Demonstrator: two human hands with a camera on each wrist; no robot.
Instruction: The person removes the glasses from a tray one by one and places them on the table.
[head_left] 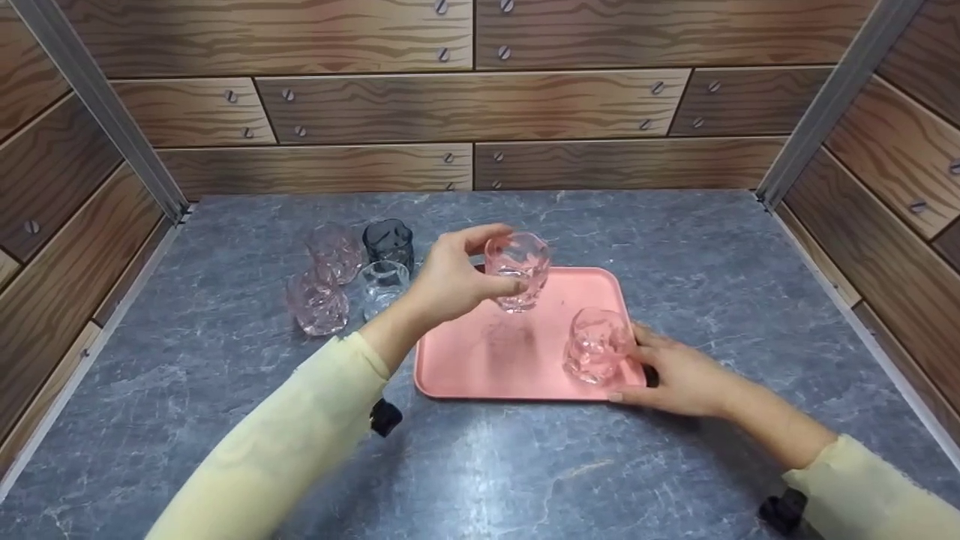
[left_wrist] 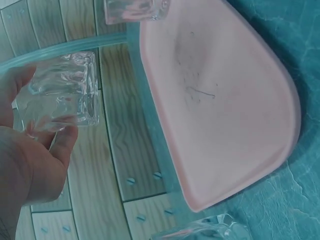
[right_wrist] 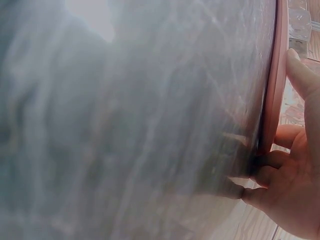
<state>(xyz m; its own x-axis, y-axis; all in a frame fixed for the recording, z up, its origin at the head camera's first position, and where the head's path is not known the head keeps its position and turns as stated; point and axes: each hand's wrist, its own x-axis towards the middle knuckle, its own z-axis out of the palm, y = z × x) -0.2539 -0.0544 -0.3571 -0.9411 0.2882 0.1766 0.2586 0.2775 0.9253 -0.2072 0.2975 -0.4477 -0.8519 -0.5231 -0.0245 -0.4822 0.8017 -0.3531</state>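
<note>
Head view: L hand point(head_left: 456, 276) was clamped, thumb & fingers, round a clear glass point(head_left: 523, 271), held up over the pink tray point(head_left: 466, 367), base apart from the tray surface. Glass prob. rigid, a bit heavy for its size b/c of the thick base, slick on the smooth spots & breakable; best hold = round mid-wall, thumb opp. fingers, rim left free. Mouth pointed up, base down, approx. upright; long axis ran vert., tho height only slightly beat width. R hand point(head_left: 686, 377) gripped the tray's R edge nr the near corner, just beside a 2nd glass point(head_left: 596, 349) standing on the tray. Tray lay on the tabletop point(head_left: 570, 472), long axis L–R; looked thin, light & fairly stiff, best taken by its rim. Off to the L stood a dark glass point(head_left: 389, 241), a clear tumbler point(head_left: 385, 289) & two pinkish glasses point(head_left: 321, 306).

L wrist view: same grip on the clear glass, fingertips on opp. sides; its thick base faced R in this view. Dark marks & a thin curved line showed on the tray.

R wrist view: thumb lay along the tray's rim, fingers bent at the edge by the corner; how firm, couldn't tell.
</note>
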